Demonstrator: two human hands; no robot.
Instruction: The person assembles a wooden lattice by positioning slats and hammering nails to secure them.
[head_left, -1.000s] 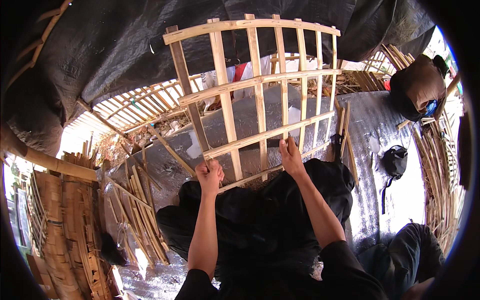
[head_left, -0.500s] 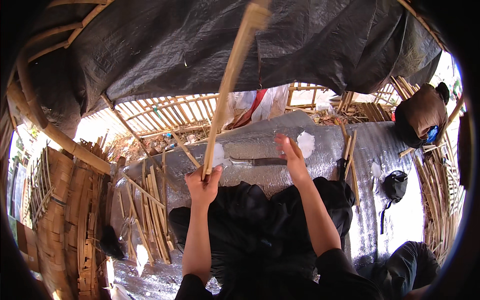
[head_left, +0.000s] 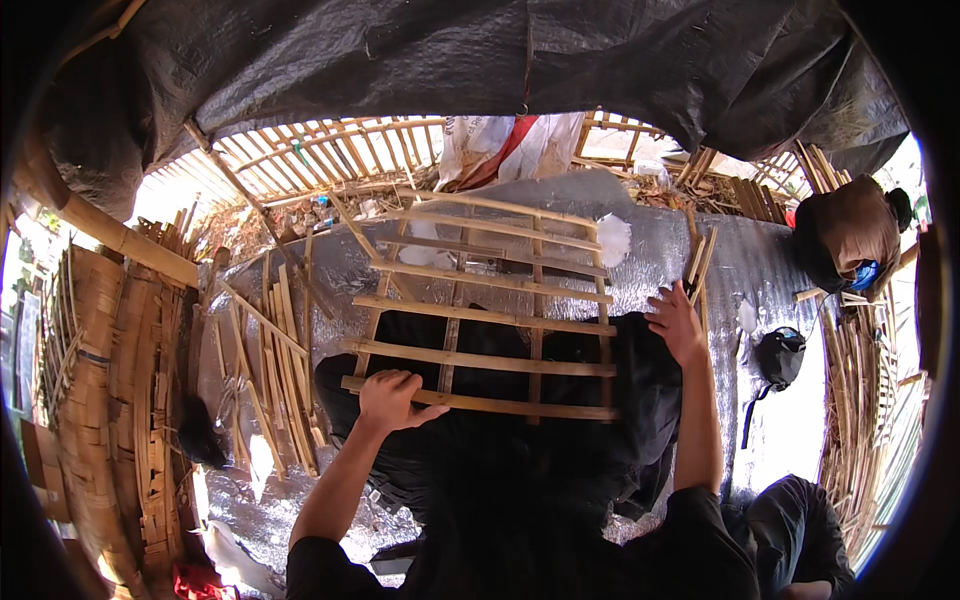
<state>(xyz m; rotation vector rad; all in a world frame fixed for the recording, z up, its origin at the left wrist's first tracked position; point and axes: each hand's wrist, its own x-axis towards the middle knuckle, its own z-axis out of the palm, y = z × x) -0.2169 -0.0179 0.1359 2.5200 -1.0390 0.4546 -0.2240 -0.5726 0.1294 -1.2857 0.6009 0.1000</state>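
Note:
A flat bamboo lattice [head_left: 485, 312] of several long slats on crosspieces lies across my lap and above the silver mat. My left hand [head_left: 390, 400] is closed round the left end of its nearest slat. My right hand [head_left: 677, 325] is off the lattice, beyond its right edge, with the fingers apart and nothing seen in them. Just past those fingertips are a small dark object [head_left: 688, 287], too small to make out, and a few bamboo strips [head_left: 703, 262] lying on the mat.
Bamboo strips [head_left: 285, 365] lie on the silver mat [head_left: 650, 230] at left, beside stacked split bamboo [head_left: 95, 380]. To the right are a small black bag [head_left: 778, 357], a brown-black bundle [head_left: 850, 235] and more strips [head_left: 850, 400]. Another person's dark-clothed knee [head_left: 800, 525] is at lower right. Black sheeting [head_left: 420, 60] hangs ahead.
The lattice, earlier raised edge-on in my left hand, is now laid flat over my lap. My right hand has moved rightward. The knife seen on the mat before is no longer clearly visible.

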